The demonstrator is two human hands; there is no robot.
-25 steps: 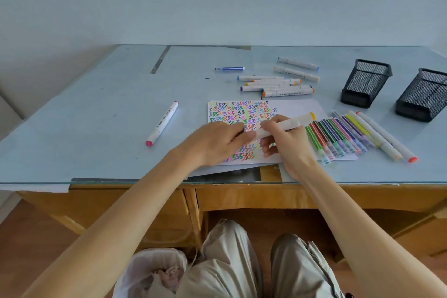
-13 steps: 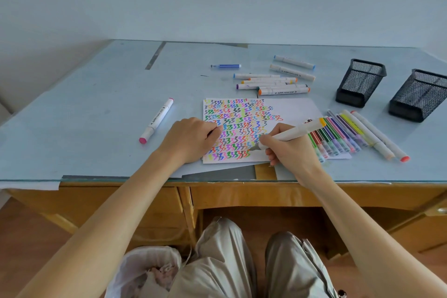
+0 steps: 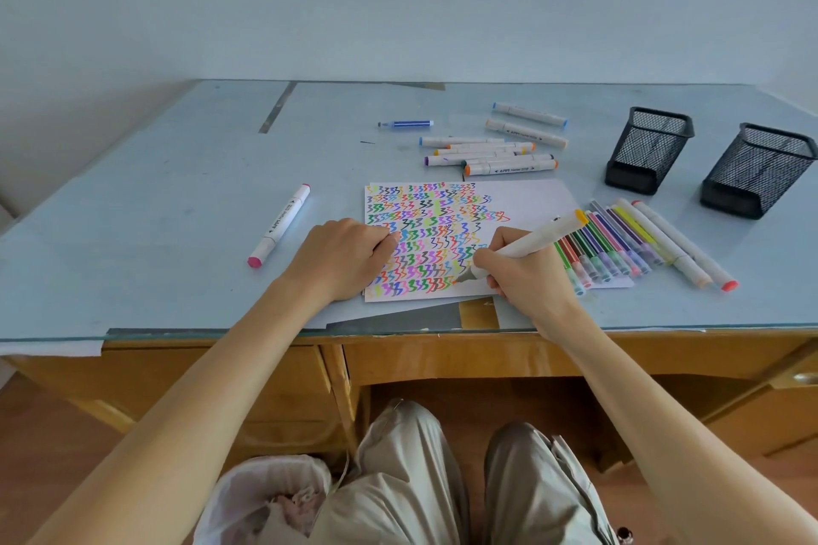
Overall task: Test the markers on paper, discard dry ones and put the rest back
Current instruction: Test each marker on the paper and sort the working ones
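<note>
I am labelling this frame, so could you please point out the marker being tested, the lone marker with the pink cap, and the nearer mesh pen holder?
marker being tested (image 3: 531,241): head view, mid barrel.
lone marker with the pink cap (image 3: 279,224): head view, white barrel.
nearer mesh pen holder (image 3: 758,170): head view, front mesh wall.

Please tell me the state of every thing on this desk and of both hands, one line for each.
White marker with yellow cap end: uncapped, tip on the paper, held by right hand.
White paper sheet: flat, mostly covered with coloured squiggles.
Right hand: grips the marker.
Left hand: fingers curled, resting on the paper.
Two black mesh holders: upright; contents not visible.
Pink-tipped white marker: lying alone, capped.
Row of thin coloured pens: lying side by side.
</note>
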